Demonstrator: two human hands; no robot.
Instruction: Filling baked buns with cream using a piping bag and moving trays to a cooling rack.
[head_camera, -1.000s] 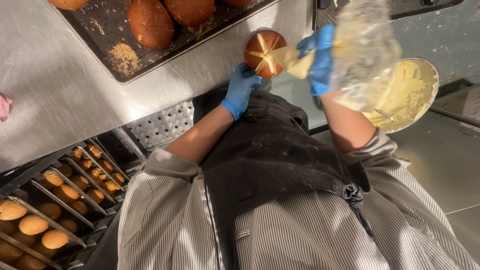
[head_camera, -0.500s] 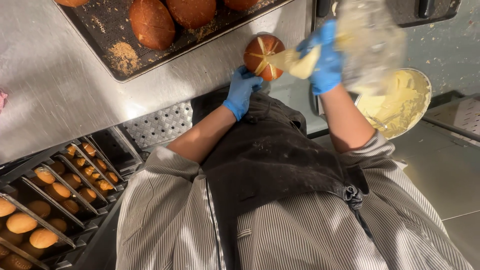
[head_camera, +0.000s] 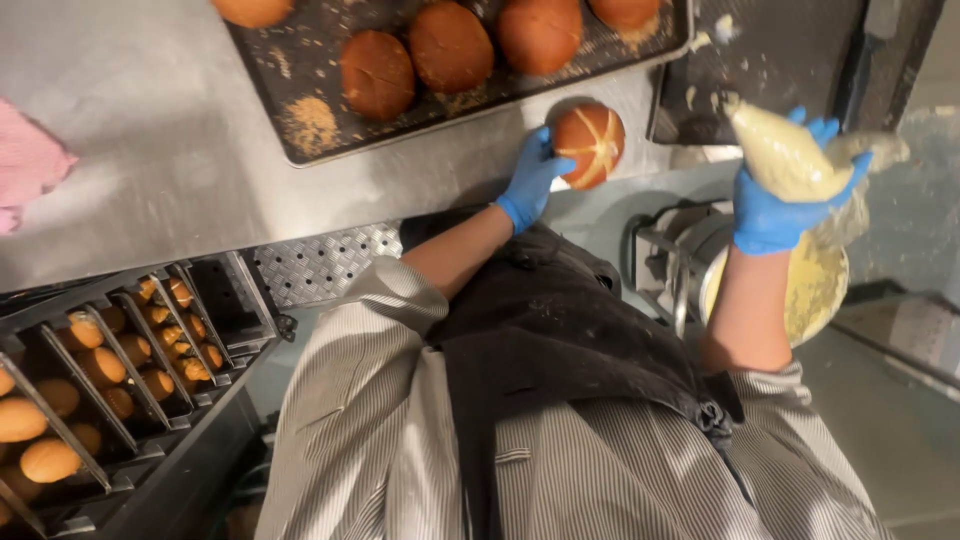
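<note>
Head view, quick notes: the piping bag, cream-filled, is now pulled off the bun and sits at the right of the frame, well apart from it; half a second ago its tip was touching the bun's cross-cut top. The right hand, blue-gloved, is clenched around the bag's twisted body, tip pointing up-left toward the dark tray corner. The left hand, also gloved, stays cupped against the bun's left side, fingers grasping it, not released. The bun sits centre-top of the frame on the steel tabletop, just below the edge of the dark baking tray, which carries more brown buns and crumbs. The cuts on the bun show pale lines; whether filling is inside, cannot tell. By the look of it the filling squeeze on this bun is over, with bag lifted clear and the bun alone in hand. A bowl of yellow cream sits lower right under the right forearm. Racks of small golden rolls fill the lower left; pink cloth at the left edge.
</note>
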